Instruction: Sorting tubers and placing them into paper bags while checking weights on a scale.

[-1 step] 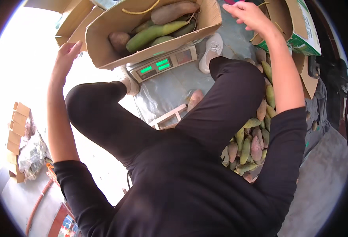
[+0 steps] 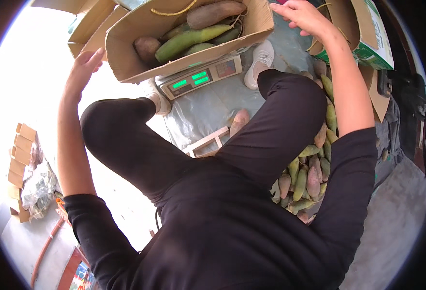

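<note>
An open cardboard box rests on a digital scale with lit green figures. Inside lie long green radishes and brownish-purple ones; a yellow cord handle hangs at its far side. My left hand is at the box's left edge, fingers loosely bent and holding nothing I can see. At the far right corner is my right hand, index finger stretched toward the cardboard and the others curved. Whether either hand touches the box is hard to tell.
Radishes are heaped beside my right leg. Another cardboard box with a green-and-white outside stands at the far right, and open cartons at the far left. A small wooden frame lies between my legs. Plastic wrapping sits on the left.
Both hands have moved slightly inward, toward the box's sides. A bit of pink by my right fingers no longer shows. The box and radishes stay nearly the same.
</note>
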Action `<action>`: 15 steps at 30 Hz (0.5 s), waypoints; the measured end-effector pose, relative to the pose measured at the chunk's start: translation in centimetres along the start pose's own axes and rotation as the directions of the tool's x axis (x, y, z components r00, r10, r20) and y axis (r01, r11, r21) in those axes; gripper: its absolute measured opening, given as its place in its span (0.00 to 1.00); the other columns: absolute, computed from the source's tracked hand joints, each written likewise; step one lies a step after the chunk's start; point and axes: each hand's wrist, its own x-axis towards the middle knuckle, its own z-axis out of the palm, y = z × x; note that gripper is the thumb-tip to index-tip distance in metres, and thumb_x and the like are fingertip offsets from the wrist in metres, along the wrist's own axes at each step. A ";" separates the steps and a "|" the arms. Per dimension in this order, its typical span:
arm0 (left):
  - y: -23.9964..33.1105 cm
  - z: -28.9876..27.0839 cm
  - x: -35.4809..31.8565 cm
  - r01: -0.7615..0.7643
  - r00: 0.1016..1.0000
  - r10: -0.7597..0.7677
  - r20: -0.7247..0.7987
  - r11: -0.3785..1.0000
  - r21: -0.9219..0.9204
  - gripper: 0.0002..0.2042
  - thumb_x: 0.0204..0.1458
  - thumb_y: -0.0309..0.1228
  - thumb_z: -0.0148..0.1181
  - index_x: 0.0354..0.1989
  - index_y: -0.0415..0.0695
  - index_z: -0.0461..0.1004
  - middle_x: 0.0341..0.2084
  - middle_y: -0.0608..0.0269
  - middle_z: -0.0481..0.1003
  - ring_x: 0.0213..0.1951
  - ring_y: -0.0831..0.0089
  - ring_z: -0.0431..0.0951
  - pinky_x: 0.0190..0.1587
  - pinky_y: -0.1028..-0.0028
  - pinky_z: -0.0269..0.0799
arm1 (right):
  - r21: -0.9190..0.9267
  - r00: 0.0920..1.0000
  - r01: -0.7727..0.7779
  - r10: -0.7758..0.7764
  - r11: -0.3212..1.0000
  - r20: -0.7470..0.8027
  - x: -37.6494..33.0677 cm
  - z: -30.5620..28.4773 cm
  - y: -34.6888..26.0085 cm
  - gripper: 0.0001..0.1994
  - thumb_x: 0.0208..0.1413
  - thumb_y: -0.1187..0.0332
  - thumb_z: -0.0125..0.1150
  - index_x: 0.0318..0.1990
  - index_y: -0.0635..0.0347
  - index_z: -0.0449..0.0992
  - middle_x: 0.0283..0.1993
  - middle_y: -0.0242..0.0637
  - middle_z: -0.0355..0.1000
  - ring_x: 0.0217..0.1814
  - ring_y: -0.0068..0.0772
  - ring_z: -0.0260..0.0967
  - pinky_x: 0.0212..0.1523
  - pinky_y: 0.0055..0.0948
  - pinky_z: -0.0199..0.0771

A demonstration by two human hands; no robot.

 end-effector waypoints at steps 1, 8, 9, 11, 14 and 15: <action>0.7 0.0 -0.4 0.065 0.994 -0.069 0.088 0.997 0.049 0.29 0.54 0.55 0.50 0.51 0.39 0.70 0.42 0.55 0.75 0.48 0.65 0.72 0.51 0.64 0.63 | 0.000 1.000 0.010 -0.010 1.000 0.014 0.4 -0.1 -2.3 0.24 0.50 0.42 0.55 0.40 0.53 0.75 0.33 0.27 0.72 0.34 0.21 0.68 0.30 0.24 0.67; -1.4 2.8 2.5 -0.018 0.952 -0.015 0.305 0.994 0.106 0.29 0.51 0.56 0.53 0.30 0.34 0.75 0.24 0.58 0.74 0.32 0.72 0.73 0.40 0.70 0.68 | -0.112 0.994 0.021 -0.009 0.993 0.104 3.0 1.9 -2.8 0.25 0.47 0.46 0.60 0.28 0.65 0.78 0.23 0.44 0.73 0.24 0.36 0.71 0.27 0.32 0.72; -1.1 2.9 2.4 -0.028 0.948 -0.001 0.319 0.996 0.087 0.28 0.51 0.55 0.54 0.28 0.34 0.75 0.21 0.59 0.74 0.28 0.73 0.74 0.37 0.70 0.69 | -0.102 0.985 -0.074 0.088 0.992 0.147 2.3 1.6 -4.1 0.21 0.48 0.50 0.61 0.31 0.64 0.78 0.25 0.42 0.74 0.26 0.33 0.72 0.29 0.30 0.72; -0.5 3.9 1.5 -0.022 0.955 -0.004 0.297 0.996 0.084 0.26 0.51 0.52 0.55 0.28 0.34 0.75 0.21 0.59 0.74 0.26 0.73 0.73 0.35 0.71 0.69 | -0.103 0.964 -0.167 0.184 0.981 0.191 2.8 2.4 -3.7 0.18 0.50 0.54 0.62 0.35 0.64 0.77 0.28 0.39 0.74 0.29 0.31 0.72 0.31 0.28 0.72; -1.0 4.1 1.9 0.012 0.960 -0.021 0.280 0.999 0.034 0.22 0.51 0.46 0.56 0.29 0.33 0.75 0.20 0.60 0.75 0.23 0.74 0.73 0.32 0.73 0.70 | -0.153 0.985 -0.046 0.070 0.987 0.156 5.9 4.1 -0.7 0.22 0.49 0.45 0.56 0.36 0.56 0.77 0.26 0.31 0.72 0.25 0.26 0.69 0.27 0.27 0.68; -1.9 4.3 2.4 0.032 0.949 -0.020 0.314 0.999 -0.033 0.20 0.51 0.43 0.56 0.30 0.32 0.76 0.21 0.60 0.75 0.22 0.74 0.73 0.30 0.73 0.71 | -0.166 0.988 -0.039 0.063 0.985 0.144 6.0 4.1 -0.9 0.22 0.49 0.46 0.55 0.35 0.57 0.77 0.25 0.32 0.72 0.25 0.27 0.69 0.27 0.28 0.68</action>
